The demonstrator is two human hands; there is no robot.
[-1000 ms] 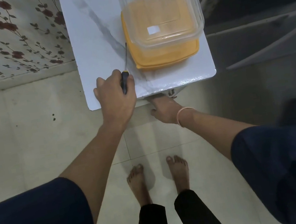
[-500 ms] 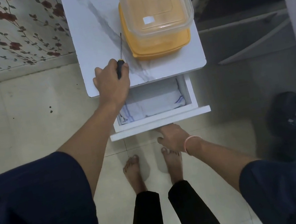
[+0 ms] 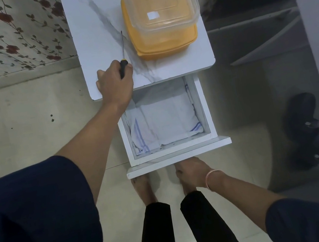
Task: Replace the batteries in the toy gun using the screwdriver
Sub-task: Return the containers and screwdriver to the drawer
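Note:
My left hand [image 3: 115, 84] grips the black handle of a thin screwdriver [image 3: 122, 55] at the front left of the white marble-patterned cabinet top [image 3: 96, 30]; its shaft points away from me. My right hand [image 3: 191, 171] reaches under the front panel of the pulled-out white drawer [image 3: 178, 160], fingers hidden beneath it. A folded white cloth with blue stripes [image 3: 165, 124] fills the drawer. No toy gun or batteries are in view.
A clear plastic box stacked on an orange lidded container [image 3: 160, 16] takes up the right side of the cabinet top. Black shoes [image 3: 306, 131] lie on the tiled floor to the right. A floral wall is on the left; my bare feet stand below the drawer.
My right hand has pulled the drawer out from shut to wide open, uncovering the folded cloth. My left hand stayed on the screwdriver at the cabinet top.

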